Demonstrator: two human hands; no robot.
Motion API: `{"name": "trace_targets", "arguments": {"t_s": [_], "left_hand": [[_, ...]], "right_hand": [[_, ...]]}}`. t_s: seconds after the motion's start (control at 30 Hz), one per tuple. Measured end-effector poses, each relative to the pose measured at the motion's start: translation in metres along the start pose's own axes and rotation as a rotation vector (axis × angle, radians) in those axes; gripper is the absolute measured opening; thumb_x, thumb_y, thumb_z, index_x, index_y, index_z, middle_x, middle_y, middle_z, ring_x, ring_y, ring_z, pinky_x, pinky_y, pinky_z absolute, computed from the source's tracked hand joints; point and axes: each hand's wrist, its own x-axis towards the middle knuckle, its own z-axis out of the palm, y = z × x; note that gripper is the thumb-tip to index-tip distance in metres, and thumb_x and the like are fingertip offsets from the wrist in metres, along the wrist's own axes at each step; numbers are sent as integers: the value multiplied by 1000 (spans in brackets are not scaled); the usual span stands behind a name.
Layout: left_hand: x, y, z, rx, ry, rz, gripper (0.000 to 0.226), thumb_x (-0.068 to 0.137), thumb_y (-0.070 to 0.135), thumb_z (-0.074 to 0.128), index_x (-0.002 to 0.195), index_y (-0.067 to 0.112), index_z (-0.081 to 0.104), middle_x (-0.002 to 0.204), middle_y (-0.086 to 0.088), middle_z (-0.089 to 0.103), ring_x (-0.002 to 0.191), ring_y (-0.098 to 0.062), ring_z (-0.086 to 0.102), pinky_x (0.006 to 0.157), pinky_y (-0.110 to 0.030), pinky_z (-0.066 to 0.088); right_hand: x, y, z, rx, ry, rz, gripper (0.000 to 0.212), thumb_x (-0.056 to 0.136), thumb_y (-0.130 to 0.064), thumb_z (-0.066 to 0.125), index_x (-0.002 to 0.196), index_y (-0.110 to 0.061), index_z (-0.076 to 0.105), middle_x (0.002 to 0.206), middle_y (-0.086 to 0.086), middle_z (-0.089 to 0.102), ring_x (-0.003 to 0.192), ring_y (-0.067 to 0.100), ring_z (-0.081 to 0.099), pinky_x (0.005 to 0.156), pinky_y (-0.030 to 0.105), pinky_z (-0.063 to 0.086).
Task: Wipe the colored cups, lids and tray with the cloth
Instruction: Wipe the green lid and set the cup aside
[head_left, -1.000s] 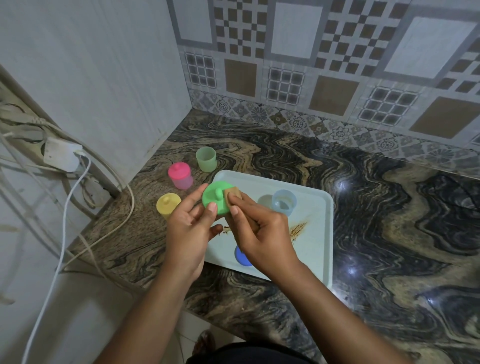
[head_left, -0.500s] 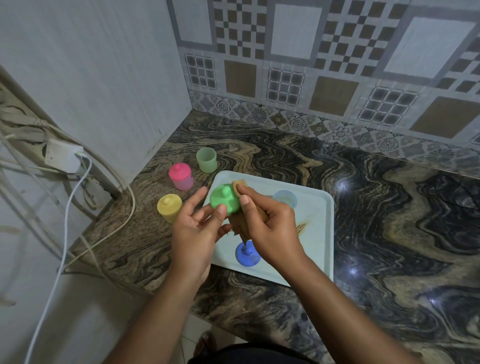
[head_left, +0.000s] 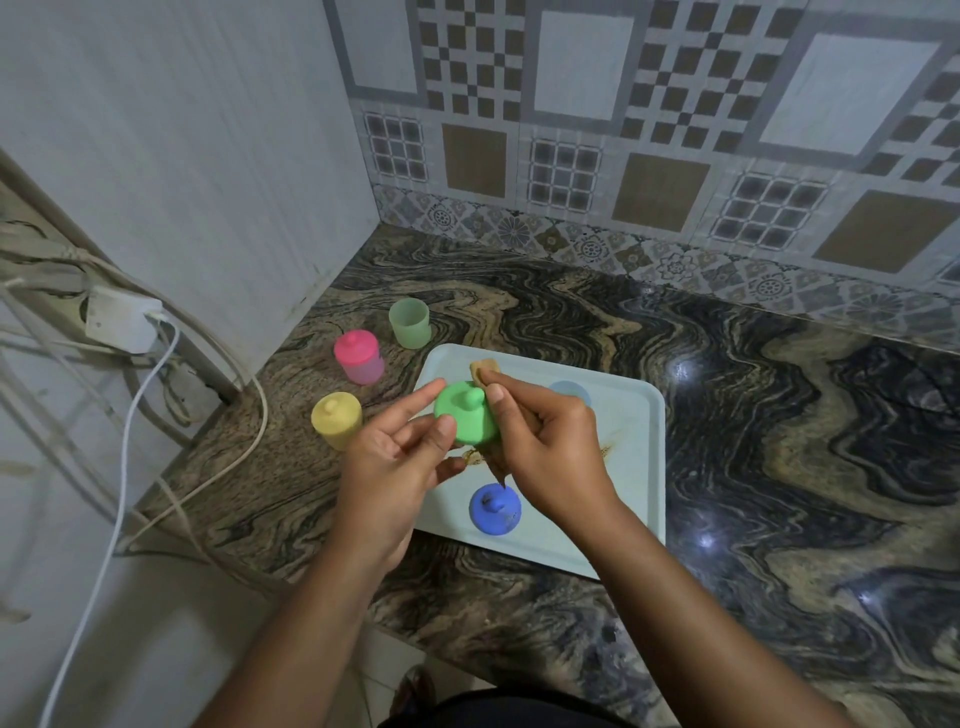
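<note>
- The left hand pinches the green lid by its rim, thumb against fingertips, above the pale blue tray.
- The right hand pinches the tan cloth against the lid's right edge; the rest of the cloth seems bunched in the palm.
- Best to rotate the lid under firm cloth pressure, working round the knob, rim and underside.

Both forearms reached forward, the hands close together. The left hand pinched the green lid between thumb and fingers, index finger stretched out. The right hand curled round the cloth, thumb against the lid.
</note>
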Motion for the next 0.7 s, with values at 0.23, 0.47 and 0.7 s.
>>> {"name": "trace_targets", "arguments": {"t_s": [0.23,0.47,0.7], "left_hand": [[-3,-3,14,-18,72,19,52,95,3,56,143,19,45,112,5,75,102,-11,71,74,-32,61],[5,1,7,-55,164,8,37,96,4,57,133,8,55,96,3,78,88,-11,74,65,-26,58],[2,0,-2,-10,-22,-60,31,97,8,53,125,18,63,106,-2,76,96,-12,71,69,-25,57]], "right_hand": [[-3,-4,4,121,-114,107,35,105,-26,54,138,-19,62,67,0,70,55,25,59,58,44,55],[-13,0,3,-23,-99,-101,37,101,-22,54,135,-13,63,133,2,66,132,8,57,108,32,49],[-2,2,-3,-114,-57,-138,32,101,-20,54,129,-14,68,136,0,65,131,5,56,107,41,51]]}}
